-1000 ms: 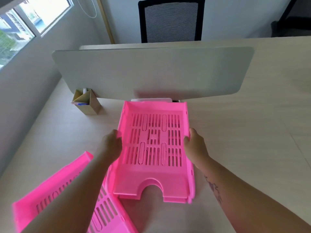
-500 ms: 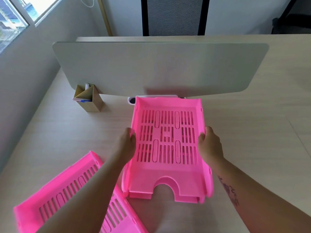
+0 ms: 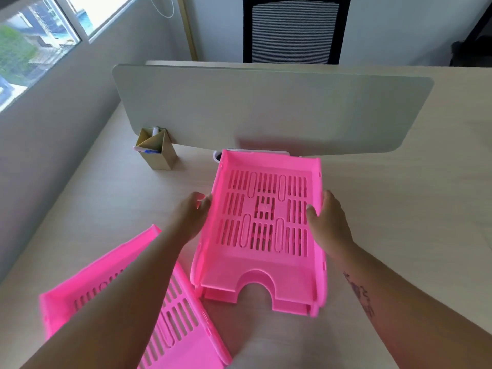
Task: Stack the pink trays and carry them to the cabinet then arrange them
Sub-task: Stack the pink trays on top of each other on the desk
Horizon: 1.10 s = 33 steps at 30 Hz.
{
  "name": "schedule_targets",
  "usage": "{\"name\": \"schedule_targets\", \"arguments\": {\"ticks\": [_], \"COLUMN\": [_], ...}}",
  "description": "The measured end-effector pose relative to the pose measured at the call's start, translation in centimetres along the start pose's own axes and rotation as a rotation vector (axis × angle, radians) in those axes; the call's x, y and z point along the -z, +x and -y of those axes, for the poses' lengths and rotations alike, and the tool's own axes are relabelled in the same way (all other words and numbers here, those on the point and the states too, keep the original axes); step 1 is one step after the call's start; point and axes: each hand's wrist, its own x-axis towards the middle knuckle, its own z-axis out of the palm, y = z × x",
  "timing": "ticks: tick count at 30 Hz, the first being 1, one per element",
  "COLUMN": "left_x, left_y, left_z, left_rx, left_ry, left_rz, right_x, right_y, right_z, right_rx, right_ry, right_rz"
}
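A slotted pink tray (image 3: 263,251) sits nested on at least one more pink tray in the middle of the pale wooden desk (image 3: 399,209). My left hand (image 3: 193,215) is at its left wall with the fingers loosened. My right hand (image 3: 328,222) grips the right wall, thumb inside. A separate pink tray (image 3: 175,326) lies slanted at the lower left, partly hidden under my left forearm.
A grey divider panel (image 3: 266,107) stands across the desk just behind the stack. A tan pen holder (image 3: 157,150) sits at its left end. A black mesh chair (image 3: 292,30) is beyond the desk; a wall with a window runs along the left.
The view shifted, so the stack appears further right. My left hand's fingers have eased off the left wall of the tray; my right hand keeps its hold.
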Motion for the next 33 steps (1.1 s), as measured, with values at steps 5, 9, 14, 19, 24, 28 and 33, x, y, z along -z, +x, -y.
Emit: {"name": "schedule_targets", "arguments": {"ticks": [5,9,14,19,24,28,33], "left_x": [4.1,5.8,7.6,7.3,4.8,3.7,5.3], "left_y": [-4.8,-12.4,-21.6,-27.1,-28.5,-28.4,-28.6], "left_z": [3.3,8.9,15.6,20.0,22.7,23.7,25.9], "left_rx": [0.09,0.265,0.522,0.688,0.735,0.64,0.609], "left_ry": [-0.01,-0.035,-0.052,-0.12,-0.321,-0.389,-0.373], "left_rz": [-0.199,-0.368,-0.495,-0.49,-0.359,-0.339,-0.338], "right_x": [-0.8,-5.7,-11.1,-14.3,-16.8,-18.0,-19.4], "right_y": [-1.6,-5.9,-13.6,-18.6,-20.2,-21.6,-22.4], "right_z": [4.6,9.4,14.1,14.1,11.3,9.7,9.4], "right_rx": [0.443,0.738,0.872,0.856,0.66,0.555,0.25], "right_ry": [-0.21,-0.111,0.024,-0.007,-0.158,-0.188,-0.077], "right_rz": [-0.121,0.042,0.291,0.477,0.479,0.432,0.471]}}
